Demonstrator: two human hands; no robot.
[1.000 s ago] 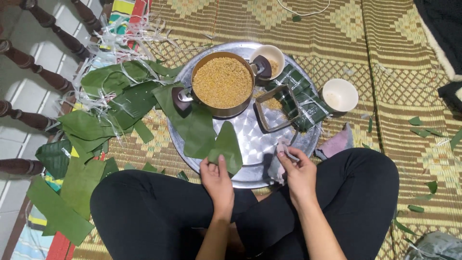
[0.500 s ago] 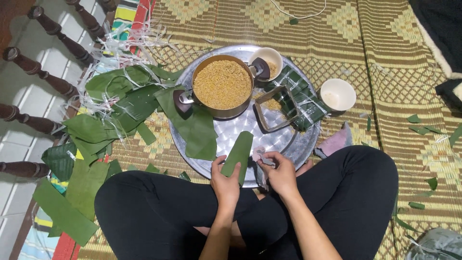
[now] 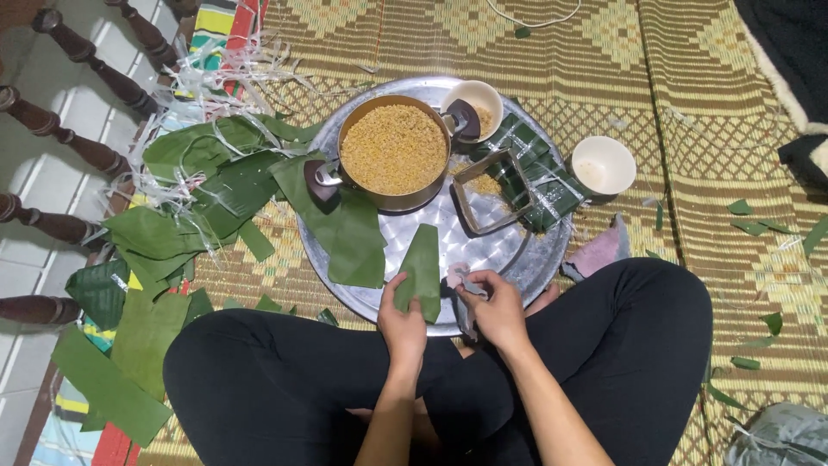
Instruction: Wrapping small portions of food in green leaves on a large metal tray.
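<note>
Leaf strip (image 3: 421, 272): one green piece, held up over the near rim of the round metal tray (image 3: 526, 259).
Left hand (image 3: 402, 324): fingers pinched on the strip's lower end.
Right hand (image 3: 493, 304): closed around a small cloth-like object, hard to tell which.
Pots: one pot (image 3: 394, 151) of yellow grain.
Bowls: two white, one bowl (image 3: 477, 101) on the tray, one cup (image 3: 603, 164) on the mat.
Square mould (image 3: 490, 192): one.

Floor covered by a woven mat (image 3: 690, 95), yellow-green with a diamond pattern. Left edge: pale floor tiles (image 3: 43, 103) and a row of dark turned wooden balusters (image 3: 69, 147). Top right: dark fleece-edged cloth (image 3: 776, 52). Lighting even, indoor, soft shadows.
</note>
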